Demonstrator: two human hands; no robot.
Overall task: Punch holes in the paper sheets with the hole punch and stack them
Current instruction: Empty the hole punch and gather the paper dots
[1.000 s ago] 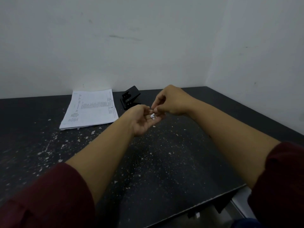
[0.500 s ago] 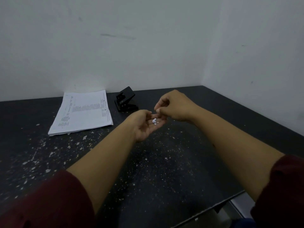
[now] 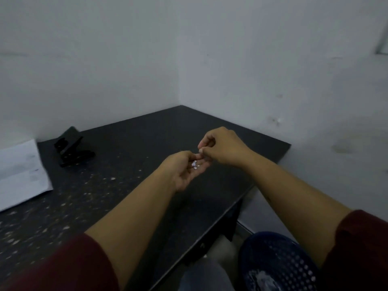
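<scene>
Hands shifted right, one hole punch point(image 3: 72, 148), one paper stack point(image 3: 20, 175) (blurred)

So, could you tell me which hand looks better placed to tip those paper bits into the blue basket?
Probably the left hand: it is cupped palm-up with the paper bits lying in it. The right hand only pinches above them. The blue basket sits below the table edge, to the right.

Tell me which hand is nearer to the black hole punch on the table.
The left hand. It is cupped palm up, right of the hole punch, holding small paper bits. The right hand is pinched just beyond it, farther right.
</scene>
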